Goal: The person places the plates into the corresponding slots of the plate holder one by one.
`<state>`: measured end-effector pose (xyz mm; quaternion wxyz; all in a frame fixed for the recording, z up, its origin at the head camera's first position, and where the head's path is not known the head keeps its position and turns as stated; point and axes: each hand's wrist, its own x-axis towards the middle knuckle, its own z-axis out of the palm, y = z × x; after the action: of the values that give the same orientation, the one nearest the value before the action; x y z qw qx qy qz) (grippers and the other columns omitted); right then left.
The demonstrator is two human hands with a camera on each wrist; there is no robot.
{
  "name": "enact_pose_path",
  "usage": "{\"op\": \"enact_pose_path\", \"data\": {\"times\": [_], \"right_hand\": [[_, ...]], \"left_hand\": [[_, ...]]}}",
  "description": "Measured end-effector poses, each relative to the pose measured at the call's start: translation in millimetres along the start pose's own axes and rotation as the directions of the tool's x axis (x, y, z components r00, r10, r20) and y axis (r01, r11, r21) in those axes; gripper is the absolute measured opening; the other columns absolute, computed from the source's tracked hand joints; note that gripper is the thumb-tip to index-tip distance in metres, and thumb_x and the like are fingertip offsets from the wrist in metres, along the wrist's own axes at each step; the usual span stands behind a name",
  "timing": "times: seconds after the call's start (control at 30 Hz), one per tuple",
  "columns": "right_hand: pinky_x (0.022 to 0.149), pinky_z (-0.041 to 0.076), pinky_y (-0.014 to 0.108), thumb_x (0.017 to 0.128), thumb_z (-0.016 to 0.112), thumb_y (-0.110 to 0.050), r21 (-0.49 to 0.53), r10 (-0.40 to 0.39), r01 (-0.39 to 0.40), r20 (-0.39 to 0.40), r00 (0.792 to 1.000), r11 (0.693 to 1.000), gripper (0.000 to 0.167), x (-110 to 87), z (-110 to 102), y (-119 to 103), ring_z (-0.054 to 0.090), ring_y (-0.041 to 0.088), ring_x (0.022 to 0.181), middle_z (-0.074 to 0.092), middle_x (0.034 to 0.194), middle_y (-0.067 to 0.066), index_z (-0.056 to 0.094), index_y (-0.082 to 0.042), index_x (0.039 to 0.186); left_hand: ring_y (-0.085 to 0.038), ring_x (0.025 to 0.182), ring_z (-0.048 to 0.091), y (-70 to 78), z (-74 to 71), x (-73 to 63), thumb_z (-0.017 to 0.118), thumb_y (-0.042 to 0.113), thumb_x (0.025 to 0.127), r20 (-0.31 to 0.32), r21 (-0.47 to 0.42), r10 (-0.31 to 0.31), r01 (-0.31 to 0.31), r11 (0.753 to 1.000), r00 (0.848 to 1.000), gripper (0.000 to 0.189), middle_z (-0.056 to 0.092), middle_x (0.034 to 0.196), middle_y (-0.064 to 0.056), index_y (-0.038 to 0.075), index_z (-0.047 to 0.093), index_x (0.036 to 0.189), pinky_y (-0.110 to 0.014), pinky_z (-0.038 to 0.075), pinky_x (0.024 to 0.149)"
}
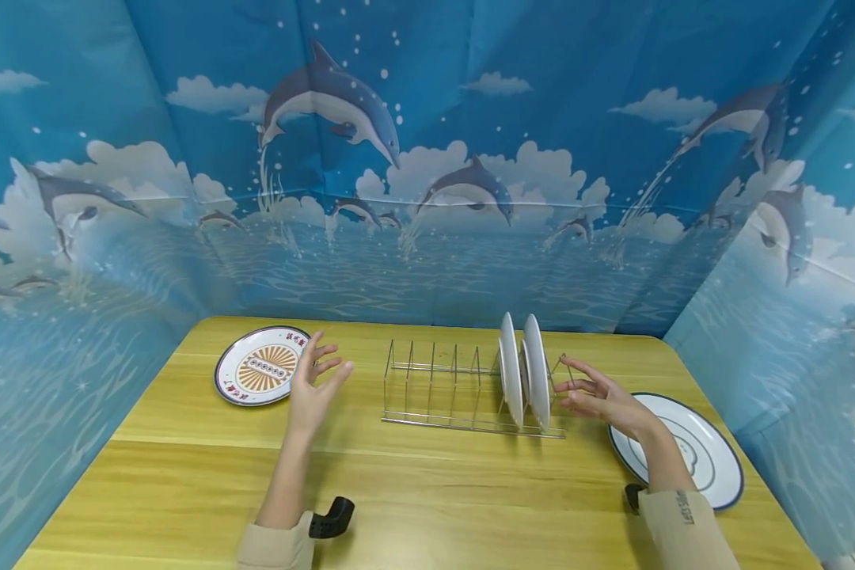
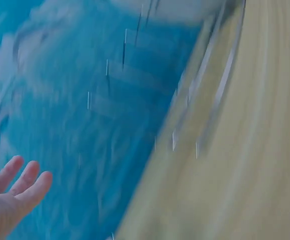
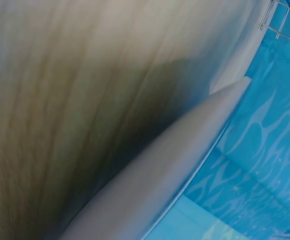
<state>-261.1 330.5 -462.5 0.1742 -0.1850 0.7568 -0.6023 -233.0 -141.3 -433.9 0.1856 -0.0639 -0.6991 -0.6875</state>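
Note:
A metal wire dish rack [image 1: 442,425] stands mid-table, with two white plates [image 1: 511,372] [image 1: 537,372] upright side by side in its right-hand slots. My right hand [image 1: 606,402] is at the rack's right end, its loosely bent fingers overlapping the end wire and holding no plate. My left hand [image 1: 311,396], fingers spread and empty, is beside a patterned plate [image 1: 267,366] lying flat at the left. In the left wrist view, that hand [image 2: 14,197] shows its fingers apart. A larger white plate [image 1: 712,451] lies partly beneath my right forearm; the right wrist view shows a plate [image 3: 170,165] edge-on.
The yellow wooden table [image 1: 435,499] has rounded far corners. A blue dolphin-print curtain [image 1: 427,261] hangs behind it and along both sides. Black wrist-worn pieces stick out by the left sleeve [image 1: 274,546] and the right sleeve [image 1: 684,530].

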Motion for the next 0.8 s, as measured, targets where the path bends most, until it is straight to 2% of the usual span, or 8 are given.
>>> {"op": "enact_pose_path", "data": {"times": [0.13, 0.27, 0.4, 0.5, 0.6, 0.63, 0.7, 0.8], "right_hand": [[0.09, 0.05, 0.033, 0.097, 0.043, -0.011, -0.018, 0.006, -0.006, -0.001, 1.0, 1.0, 0.063, -0.8, 0.2, -0.7, 0.057, 0.024, 0.107, 0.041, 0.129, 0.03, 0.007, -0.015, 0.148], [0.09, 0.05, 0.031, 0.098, 0.043, -0.011, -0.021, 0.005, -0.005, 0.004, 1.0, 1.0, 0.062, -0.9, 0.2, -0.9, 0.057, 0.024, 0.107, 0.042, 0.129, 0.029, 0.006, -0.015, 0.148], [0.089, 0.05, 0.031, 0.098, 0.043, -0.011, -0.017, 0.003, -0.003, 0.007, 1.0, 1.0, 0.062, -0.8, -0.2, -0.5, 0.057, 0.023, 0.106, 0.044, 0.128, 0.026, 0.006, -0.015, 0.148], [0.089, 0.05, 0.031, 0.097, 0.043, -0.011, -0.012, 0.004, -0.004, 0.008, 1.0, 1.0, 0.063, -0.7, -0.4, -0.3, 0.057, 0.023, 0.106, 0.046, 0.127, 0.024, 0.007, -0.015, 0.148], [0.089, 0.05, 0.031, 0.097, 0.043, -0.011, -0.009, 0.005, -0.005, 0.01, 1.0, 1.0, 0.063, -0.7, -0.5, -0.4, 0.057, 0.023, 0.106, 0.047, 0.128, 0.022, 0.007, -0.016, 0.148], [0.089, 0.05, 0.03, 0.097, 0.043, -0.011, -0.009, 0.006, -0.006, 0.01, 1.0, 1.0, 0.063, -0.7, -0.5, -0.5, 0.057, 0.023, 0.106, 0.047, 0.127, 0.021, 0.007, -0.016, 0.148], [0.089, 0.05, 0.03, 0.097, 0.043, -0.011, -0.007, 0.008, -0.008, 0.01, 1.0, 1.0, 0.063, -0.8, -0.4, -0.9, 0.057, 0.023, 0.106, 0.048, 0.127, 0.02, 0.007, -0.016, 0.148], [0.089, 0.05, 0.03, 0.097, 0.044, -0.011, -0.005, 0.009, -0.009, 0.012, 1.0, 1.0, 0.063, -0.7, -0.1, -1.9, 0.057, 0.022, 0.106, 0.048, 0.127, 0.02, 0.007, -0.016, 0.148]], "left_hand": [[-0.009, 0.096, 0.056, -15.4, -39.4, -2.9, 0.065, 0.002, 0.083, -0.163, 0.061, -0.031, 0.042, 0.997, 0.986, 0.068, 0.049, 0.118, -0.009, 0.015, 0.033, 0.142, -0.011, 0.049, 0.078], [-0.005, 0.092, 0.056, -30.2, -74.0, -6.6, 0.067, 0.002, 0.081, -0.308, 0.09, -0.073, 0.105, 0.99, 0.949, 0.07, 0.048, 0.113, 0.0, 0.013, 0.033, 0.142, -0.005, 0.047, 0.07], [-0.014, 0.103, 0.052, -42.8, -103.1, -9.2, 0.07, 0.009, 0.08, -0.397, 0.114, -0.141, 0.201, 0.973, 0.907, 0.074, 0.045, 0.121, -0.003, 0.017, 0.031, 0.143, -0.003, 0.046, 0.07], [-0.026, 0.115, 0.041, -49.5, -118.4, -11.3, 0.072, 0.016, 0.08, -0.429, 0.126, -0.194, 0.271, 0.954, 0.882, 0.08, 0.036, 0.135, -0.009, 0.02, 0.026, 0.145, -0.015, 0.046, 0.088], [-0.034, 0.124, 0.031, -55.2, -127.7, -12.3, 0.073, 0.018, 0.079, -0.442, 0.116, -0.242, 0.323, 0.939, 0.864, 0.086, 0.025, 0.144, -0.012, 0.02, 0.02, 0.147, -0.035, 0.036, 0.105], [-0.035, 0.125, 0.029, -57.0, -129.6, -12.4, 0.073, 0.019, 0.078, -0.443, 0.109, -0.26, 0.339, 0.934, 0.858, 0.088, 0.022, 0.145, -0.012, 0.021, 0.018, 0.147, -0.04, 0.032, 0.107], [-0.035, 0.126, 0.028, -60.6, -132.1, -12.1, 0.073, 0.021, 0.078, -0.438, 0.101, -0.289, 0.366, 0.925, 0.852, 0.091, 0.018, 0.147, -0.011, 0.023, 0.014, 0.148, -0.043, 0.032, 0.107], [-0.033, 0.122, 0.034, -65.9, -133.5, -10.5, 0.072, 0.026, 0.079, -0.419, 0.133, -0.317, 0.403, 0.905, 0.851, 0.095, 0.015, 0.149, -0.013, 0.024, 0.008, 0.148, -0.032, 0.041, 0.099]]}}
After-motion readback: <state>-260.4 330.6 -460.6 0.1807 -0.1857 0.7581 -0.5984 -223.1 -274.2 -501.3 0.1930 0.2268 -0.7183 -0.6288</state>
